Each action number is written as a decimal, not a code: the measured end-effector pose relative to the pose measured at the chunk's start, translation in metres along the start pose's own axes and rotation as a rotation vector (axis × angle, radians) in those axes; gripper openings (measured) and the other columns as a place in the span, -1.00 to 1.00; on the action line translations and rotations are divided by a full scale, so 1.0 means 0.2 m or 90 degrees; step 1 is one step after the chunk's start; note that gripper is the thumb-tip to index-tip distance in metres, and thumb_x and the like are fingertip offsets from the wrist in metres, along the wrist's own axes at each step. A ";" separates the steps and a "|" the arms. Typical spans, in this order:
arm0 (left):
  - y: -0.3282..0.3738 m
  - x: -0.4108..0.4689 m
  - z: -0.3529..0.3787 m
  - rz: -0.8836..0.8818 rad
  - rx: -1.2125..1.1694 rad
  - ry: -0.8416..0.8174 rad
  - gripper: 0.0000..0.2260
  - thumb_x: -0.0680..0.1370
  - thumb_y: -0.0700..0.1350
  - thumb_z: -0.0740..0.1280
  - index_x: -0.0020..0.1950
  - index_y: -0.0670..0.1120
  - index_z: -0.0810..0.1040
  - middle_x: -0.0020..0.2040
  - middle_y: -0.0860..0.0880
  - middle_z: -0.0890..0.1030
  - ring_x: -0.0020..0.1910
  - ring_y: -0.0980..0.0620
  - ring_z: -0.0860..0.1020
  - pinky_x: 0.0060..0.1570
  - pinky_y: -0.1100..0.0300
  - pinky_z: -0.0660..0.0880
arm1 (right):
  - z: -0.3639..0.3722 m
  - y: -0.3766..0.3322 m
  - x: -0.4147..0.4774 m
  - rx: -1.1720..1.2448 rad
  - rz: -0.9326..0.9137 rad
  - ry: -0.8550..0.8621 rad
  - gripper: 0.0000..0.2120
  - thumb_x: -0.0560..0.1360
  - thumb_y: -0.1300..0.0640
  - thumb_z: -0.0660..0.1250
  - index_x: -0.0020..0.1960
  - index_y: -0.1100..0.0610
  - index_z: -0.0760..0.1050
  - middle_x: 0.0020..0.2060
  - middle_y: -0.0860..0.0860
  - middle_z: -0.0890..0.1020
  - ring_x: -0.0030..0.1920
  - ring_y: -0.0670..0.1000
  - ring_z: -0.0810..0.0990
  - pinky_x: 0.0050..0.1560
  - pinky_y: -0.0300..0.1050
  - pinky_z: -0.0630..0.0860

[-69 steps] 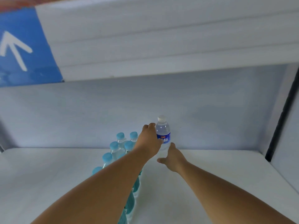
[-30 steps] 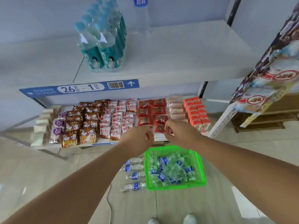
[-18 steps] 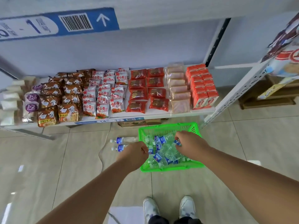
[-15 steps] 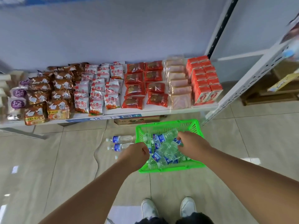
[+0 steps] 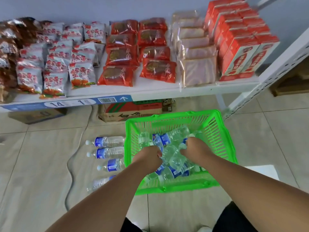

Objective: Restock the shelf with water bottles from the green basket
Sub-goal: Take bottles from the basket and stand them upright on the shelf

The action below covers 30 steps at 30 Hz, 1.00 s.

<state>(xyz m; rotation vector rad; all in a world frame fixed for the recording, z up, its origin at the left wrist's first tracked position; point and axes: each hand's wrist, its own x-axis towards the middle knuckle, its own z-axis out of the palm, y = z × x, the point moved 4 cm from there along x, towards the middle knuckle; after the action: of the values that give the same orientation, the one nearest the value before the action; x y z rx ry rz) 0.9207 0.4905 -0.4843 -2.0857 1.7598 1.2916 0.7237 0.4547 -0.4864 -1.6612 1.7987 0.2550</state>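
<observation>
The green basket (image 5: pixel 175 115) stands on the tiled floor below me, holding several clear water bottles (image 5: pixel 170 137) with blue labels. Both my hands are down inside it among the bottles. My left hand (image 5: pixel 148 158) is curled, its fingers closed at the neck of a bottle (image 5: pixel 168 155) in the middle of the pile. My right hand (image 5: pixel 194 150) curls over another bottle (image 5: pixel 184 142) with a blue label. The fingertips are hidden behind the hands. The shelf where the bottles go is out of view above.
Several more water bottles (image 5: pixel 107 142) lie on the floor left of the basket, beside a grey cable (image 5: pixel 70 164). Behind the basket, a low shelf (image 5: pixel 150 92) carries snack packets and red cartons. A cardboard box (image 5: pixel 132 111) sits under it. A white upright (image 5: pixel 267 76) rises at right.
I have turned from the upper shelf, where a bottle was set down, to the floor. Both hands dropped from above the basket into the bottles and closed on them.
</observation>
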 end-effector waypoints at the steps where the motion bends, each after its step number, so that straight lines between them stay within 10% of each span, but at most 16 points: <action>1: -0.01 0.06 0.03 0.003 -0.001 0.000 -0.79 0.46 -0.07 0.24 0.02 0.15 0.59 0.05 0.07 0.64 -0.08 -0.02 0.62 -0.18 0.20 0.53 | 0.06 0.02 0.05 0.045 0.028 0.000 -0.70 0.52 0.02 0.40 -0.25 0.10 0.35 -0.36 0.00 0.46 -0.39 -0.04 0.43 -0.44 -0.17 0.22; 7: -0.07 0.30 0.22 0.012 -0.010 -0.017 -0.75 0.45 -0.03 0.31 0.10 0.15 0.60 0.12 0.06 0.64 -0.04 -0.01 0.63 0.01 0.07 0.62 | 0.33 0.13 0.27 0.190 0.202 -0.041 -0.57 0.53 -0.13 0.41 0.16 0.21 0.51 -0.06 0.10 0.57 -0.11 0.10 0.54 -0.19 -0.14 0.40; 14: -0.15 0.39 0.38 0.013 0.001 -0.026 -0.74 0.43 -0.02 0.33 0.11 0.16 0.60 0.12 0.11 0.61 0.00 0.03 0.62 0.01 0.09 0.62 | 0.58 0.20 0.37 0.325 0.342 -0.094 -0.29 0.45 -0.22 0.46 0.39 0.23 0.43 -0.03 0.14 0.65 -0.29 0.11 0.69 -0.05 0.03 0.67; 21: -0.09 0.40 0.34 0.007 -0.083 0.027 -0.79 0.54 -0.01 0.16 -0.24 0.05 0.51 -0.21 0.01 0.62 -0.33 0.02 0.56 -0.35 0.22 0.45 | 0.60 0.25 0.39 0.587 0.383 -0.116 -0.44 0.33 0.04 0.58 0.24 0.21 0.50 -0.04 0.23 0.68 -0.17 0.25 0.72 -0.15 0.29 0.68; 26: 0.08 0.32 0.20 -0.020 -0.180 0.066 -0.67 0.53 0.02 0.22 -0.40 -0.10 0.38 -0.47 0.01 0.40 -0.48 -0.03 0.35 -0.37 0.19 0.32 | 0.44 0.21 0.21 0.627 0.337 -0.078 -0.47 0.37 0.07 0.58 0.23 0.21 0.47 -0.02 0.21 0.66 -0.10 0.22 0.70 -0.10 0.15 0.69; 30: 0.28 0.14 0.09 -0.032 -0.213 0.032 -0.62 0.54 0.21 0.31 -0.11 -0.11 0.60 -0.23 -0.11 0.61 -0.24 -0.12 0.58 -0.22 0.13 0.46 | 0.22 0.12 -0.08 0.490 0.232 -0.021 -0.58 0.28 -0.01 0.57 0.02 0.19 0.58 -0.25 0.07 0.66 -0.33 0.00 0.64 -0.43 -0.25 0.41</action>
<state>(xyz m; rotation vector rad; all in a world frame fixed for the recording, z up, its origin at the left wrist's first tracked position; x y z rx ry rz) 0.8629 0.4625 -0.4916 -2.3338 1.5870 1.6281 0.7164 0.4970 -0.5173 -0.7895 1.8369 -0.2363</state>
